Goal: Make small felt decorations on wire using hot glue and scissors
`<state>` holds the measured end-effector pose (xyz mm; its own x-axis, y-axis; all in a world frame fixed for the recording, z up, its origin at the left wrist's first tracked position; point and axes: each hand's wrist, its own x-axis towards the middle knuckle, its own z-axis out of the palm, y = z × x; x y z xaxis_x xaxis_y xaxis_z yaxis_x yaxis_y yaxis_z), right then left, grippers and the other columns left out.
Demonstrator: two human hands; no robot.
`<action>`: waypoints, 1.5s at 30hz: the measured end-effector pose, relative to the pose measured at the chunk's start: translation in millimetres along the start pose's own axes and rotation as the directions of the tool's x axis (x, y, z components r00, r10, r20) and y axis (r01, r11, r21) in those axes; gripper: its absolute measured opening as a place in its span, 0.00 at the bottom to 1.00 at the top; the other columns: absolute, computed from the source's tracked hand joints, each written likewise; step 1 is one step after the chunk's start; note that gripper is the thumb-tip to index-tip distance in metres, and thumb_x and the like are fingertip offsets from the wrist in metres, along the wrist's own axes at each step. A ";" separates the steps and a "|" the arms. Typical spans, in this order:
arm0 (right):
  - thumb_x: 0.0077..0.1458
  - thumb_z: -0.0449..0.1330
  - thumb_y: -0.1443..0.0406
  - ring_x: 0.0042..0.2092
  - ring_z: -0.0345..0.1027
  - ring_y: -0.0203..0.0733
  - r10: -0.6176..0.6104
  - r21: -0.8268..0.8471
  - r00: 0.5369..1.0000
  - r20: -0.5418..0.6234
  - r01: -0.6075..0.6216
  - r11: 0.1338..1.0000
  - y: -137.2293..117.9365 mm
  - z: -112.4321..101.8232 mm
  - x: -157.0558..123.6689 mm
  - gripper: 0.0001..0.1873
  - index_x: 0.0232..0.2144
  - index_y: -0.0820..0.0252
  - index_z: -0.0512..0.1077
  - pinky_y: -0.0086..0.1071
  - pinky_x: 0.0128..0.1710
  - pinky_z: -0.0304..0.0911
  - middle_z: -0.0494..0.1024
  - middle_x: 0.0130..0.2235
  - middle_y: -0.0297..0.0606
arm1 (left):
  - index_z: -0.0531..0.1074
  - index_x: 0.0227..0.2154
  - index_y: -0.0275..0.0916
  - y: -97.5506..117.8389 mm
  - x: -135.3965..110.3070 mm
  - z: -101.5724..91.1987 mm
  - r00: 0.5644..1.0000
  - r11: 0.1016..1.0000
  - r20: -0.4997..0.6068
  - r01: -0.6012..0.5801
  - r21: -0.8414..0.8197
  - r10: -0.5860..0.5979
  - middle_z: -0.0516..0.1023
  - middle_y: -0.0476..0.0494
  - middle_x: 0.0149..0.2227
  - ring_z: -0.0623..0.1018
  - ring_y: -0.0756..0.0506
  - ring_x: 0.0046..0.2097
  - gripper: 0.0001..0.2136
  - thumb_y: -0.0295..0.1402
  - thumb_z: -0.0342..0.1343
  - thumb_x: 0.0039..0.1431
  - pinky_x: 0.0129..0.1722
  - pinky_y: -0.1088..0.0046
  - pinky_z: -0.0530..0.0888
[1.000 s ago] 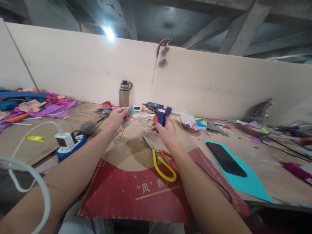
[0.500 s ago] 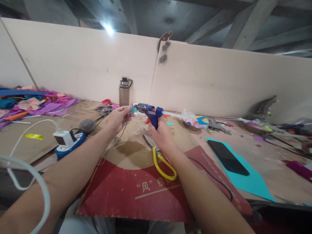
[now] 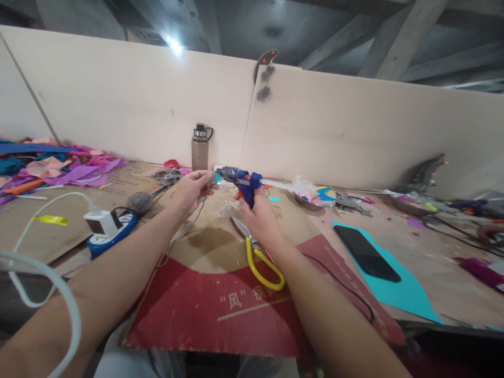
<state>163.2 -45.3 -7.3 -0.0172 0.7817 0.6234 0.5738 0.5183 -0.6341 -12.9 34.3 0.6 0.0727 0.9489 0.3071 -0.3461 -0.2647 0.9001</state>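
My right hand is wrapped round the handle of a blue glue gun, with a pale glue stick poking out of its back. The gun's nozzle points left, at the fingertips of my left hand. Those fingers pinch a small teal piece, whose shape is mostly hidden. A thin grey yarn trails down below the left hand. Scissors with yellow handles lie under my right wrist on a red and tan cardboard sheet.
A bottle stands by the white partition. At left are a blue power strip, a grey yarn ball and colourful scraps. To the right, a black phone rests on turquoise sheet; a bowl of scraps sits behind.
Almost nothing differs. The view has shifted very slightly, while both hands keep the same hold and the glue gun's nozzle stays beside the teal piece.
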 end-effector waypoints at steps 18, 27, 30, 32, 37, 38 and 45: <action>0.53 0.49 0.67 0.35 0.66 0.41 -0.055 0.034 0.998 -0.007 0.056 0.998 1.3 0.4 0.2 0.10 0.38 0.60 0.65 0.35 0.38 0.60 0.73 0.34 0.40 | 0.71 0.29 0.33 5.5 -4.5 4.9 1.000 1.000 -0.019 -0.012 -0.004 0.012 0.75 0.48 0.25 0.76 0.52 0.25 0.09 0.32 0.63 0.46 0.21 0.81 0.69; 0.52 0.49 0.68 0.34 0.65 0.42 -0.077 0.036 0.997 -0.013 0.078 0.996 3.8 1.5 0.9 0.09 0.38 0.59 0.65 0.36 0.37 0.59 0.73 0.34 0.40 | 0.71 0.29 0.33 5.1 -3.7 4.0 0.999 1.000 -0.029 -0.018 0.010 0.018 0.74 0.48 0.24 0.75 0.52 0.24 0.10 0.33 0.64 0.45 0.22 0.80 0.70; 0.52 0.49 0.68 0.35 0.66 0.42 -0.085 0.025 0.996 -0.021 0.086 0.996 4.2 1.8 1.0 0.09 0.37 0.59 0.65 0.35 0.37 0.59 0.73 0.34 0.40 | 0.71 0.29 0.33 5.3 -3.4 4.1 0.999 1.000 -0.031 -0.016 0.020 0.016 0.75 0.48 0.25 0.76 0.52 0.25 0.11 0.34 0.64 0.45 0.22 0.80 0.70; 0.52 0.50 0.68 0.34 0.65 0.42 -0.067 0.014 0.998 -0.022 0.067 0.998 4.6 2.1 0.9 0.09 0.37 0.59 0.65 0.35 0.36 0.59 0.73 0.34 0.40 | 0.71 0.29 0.34 6.2 -3.4 3.7 0.999 1.000 -0.039 -0.015 0.020 0.016 0.75 0.47 0.25 0.75 0.52 0.25 0.11 0.34 0.64 0.45 0.23 0.79 0.69; 0.50 0.50 0.67 0.33 0.66 0.42 0.012 0.043 0.999 -0.050 -0.009 0.999 6.0 1.0 1.6 0.10 0.37 0.59 0.66 0.36 0.37 0.60 0.73 0.33 0.39 | 0.72 0.28 0.35 8.3 -3.5 1.6 0.995 0.999 -0.094 -0.033 0.041 0.037 0.75 0.48 0.26 0.74 0.52 0.25 0.13 0.36 0.65 0.42 0.21 0.80 0.65; 0.50 0.51 0.67 0.33 0.67 0.42 0.056 0.056 0.997 -0.054 -0.053 0.997 6.7 0.1 2.4 0.09 0.36 0.58 0.67 0.36 0.37 0.60 0.74 0.33 0.39 | 0.73 0.27 0.35 7.8 -3.1 1.2 0.992 0.997 -0.115 -0.047 0.068 0.055 0.74 0.49 0.25 0.73 0.53 0.25 0.13 0.37 0.65 0.41 0.21 0.80 0.64; 0.46 0.53 0.68 0.22 0.65 0.39 0.465 0.169 0.878 0.112 -0.478 0.862 32.3 -2.4 14.7 0.02 0.27 0.56 0.64 0.32 0.26 0.60 0.69 0.20 0.31 | 0.76 0.27 0.35 -1.3 -0.2 0.3 0.949 0.912 -0.130 -0.230 0.339 0.287 0.76 0.47 0.26 0.70 0.53 0.27 0.11 0.39 0.63 0.44 0.28 0.77 0.66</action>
<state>183.4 -17.9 -17.5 0.1606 0.9663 0.2012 0.3648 0.1313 -0.9218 -12.2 34.3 -0.5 -0.1519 0.8467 0.5099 -0.0159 -0.5179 0.8553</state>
